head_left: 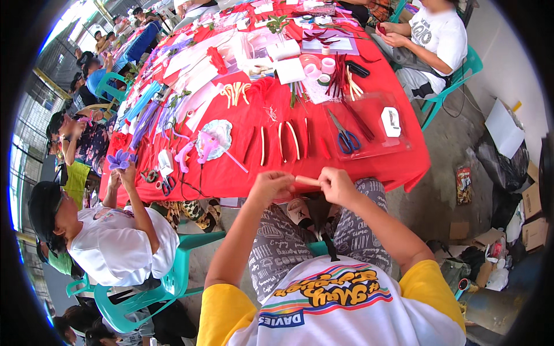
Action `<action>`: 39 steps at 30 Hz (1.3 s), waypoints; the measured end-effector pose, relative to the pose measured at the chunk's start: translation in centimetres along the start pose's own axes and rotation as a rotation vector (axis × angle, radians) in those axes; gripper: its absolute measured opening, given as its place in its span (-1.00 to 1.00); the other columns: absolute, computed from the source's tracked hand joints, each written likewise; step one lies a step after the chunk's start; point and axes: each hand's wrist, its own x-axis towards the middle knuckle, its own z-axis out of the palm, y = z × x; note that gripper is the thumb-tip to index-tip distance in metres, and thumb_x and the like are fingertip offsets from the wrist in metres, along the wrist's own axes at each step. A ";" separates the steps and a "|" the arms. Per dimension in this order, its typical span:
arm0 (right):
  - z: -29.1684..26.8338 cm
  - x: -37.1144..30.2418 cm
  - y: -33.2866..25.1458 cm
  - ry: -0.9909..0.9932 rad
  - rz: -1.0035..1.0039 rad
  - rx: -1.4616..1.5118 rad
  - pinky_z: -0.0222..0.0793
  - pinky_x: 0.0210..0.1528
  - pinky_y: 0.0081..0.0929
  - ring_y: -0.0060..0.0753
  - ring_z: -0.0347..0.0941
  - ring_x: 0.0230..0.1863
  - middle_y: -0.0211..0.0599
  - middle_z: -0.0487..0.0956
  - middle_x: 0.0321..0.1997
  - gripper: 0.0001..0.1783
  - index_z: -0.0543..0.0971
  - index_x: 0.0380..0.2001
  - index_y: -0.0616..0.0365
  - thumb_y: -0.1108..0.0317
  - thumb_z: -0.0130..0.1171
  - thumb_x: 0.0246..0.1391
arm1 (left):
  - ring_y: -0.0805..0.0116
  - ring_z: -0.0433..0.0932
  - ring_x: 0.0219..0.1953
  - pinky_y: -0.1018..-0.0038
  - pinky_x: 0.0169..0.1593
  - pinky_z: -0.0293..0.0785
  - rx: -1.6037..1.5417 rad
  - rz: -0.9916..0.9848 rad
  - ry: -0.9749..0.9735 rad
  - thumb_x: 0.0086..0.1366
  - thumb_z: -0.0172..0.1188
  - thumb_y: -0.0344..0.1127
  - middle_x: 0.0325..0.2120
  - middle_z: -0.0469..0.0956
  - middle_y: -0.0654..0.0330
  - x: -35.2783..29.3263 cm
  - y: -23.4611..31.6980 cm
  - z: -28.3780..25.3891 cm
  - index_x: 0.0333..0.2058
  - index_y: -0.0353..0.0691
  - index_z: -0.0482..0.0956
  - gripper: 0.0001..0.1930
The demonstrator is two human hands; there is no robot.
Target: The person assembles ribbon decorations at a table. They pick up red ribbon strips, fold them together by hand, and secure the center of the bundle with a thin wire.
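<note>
Just beyond the red table's near edge and above my lap, my left hand (272,187) and my right hand (338,185) face each other. A short tan strip (307,181) stretches between them, with an end pinched in each hand's fingers. Its exact kind is too small to make out. On the cloth ahead lies a spaced row of slim bent pieces, among them a cream one (293,140) and a red one (307,138). Scissors with blue handles (348,141) rest on a clear plastic tray (378,151), right of the row.
The red tablecloth (340,167) carries pink glue guns (183,157), a bundle of cream strips (235,95), tape rolls (328,65) and dark red stems (359,120). A person at left holds a purple flower (120,160); another sits far right. Boxes (535,233) and bags lie on the right.
</note>
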 end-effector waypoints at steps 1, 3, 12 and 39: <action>0.3 0.7 1.4 0.108 0.071 -0.026 0.42 -0.50 -0.36 -0.25 0.56 -0.55 -0.11 0.54 -0.63 -0.93 0.44 -0.60 0.27 0.59 0.07 -0.10 | 0.46 0.57 -0.49 0.58 -0.41 0.50 0.080 0.068 0.077 0.13 0.25 -0.36 -0.53 0.59 0.22 1.2 1.1 -0.3 -0.37 -0.34 0.59 -0.84; 0.5 2.4 3.7 0.266 0.200 -0.109 0.42 -0.49 -0.35 -0.23 0.56 -0.54 -0.12 0.53 -0.65 -0.91 0.45 -0.64 0.24 0.58 0.12 -0.14 | 0.42 0.58 -0.48 0.51 -0.40 0.49 0.444 0.302 0.405 0.05 0.28 -0.30 -0.56 0.59 0.20 4.0 2.3 -2.8 -0.37 -0.32 0.61 -0.79; 1.3 7.4 8.3 0.445 0.355 -0.372 0.39 -0.38 -0.10 0.13 0.49 -0.47 0.03 0.51 -0.59 -0.90 0.43 -0.65 0.25 0.52 0.14 -0.19 | -0.01 0.55 -0.24 0.19 -0.16 0.46 1.086 0.234 0.887 0.08 0.15 -0.27 -0.37 0.57 -0.06 10.7 2.0 -7.4 -0.41 -0.28 0.59 -0.80; -8.3 8.3 -13.1 -0.191 0.188 0.653 0.49 -0.52 -0.60 -0.56 0.52 -0.53 -0.31 0.56 -0.49 -0.90 0.53 -0.34 0.28 0.47 0.14 0.09 | 0.61 0.46 -0.56 0.74 -0.57 0.22 0.146 0.314 -0.295 0.23 0.18 -0.33 -0.52 0.56 0.26 -8.9 10.9 1.4 -0.38 -0.27 0.52 -0.87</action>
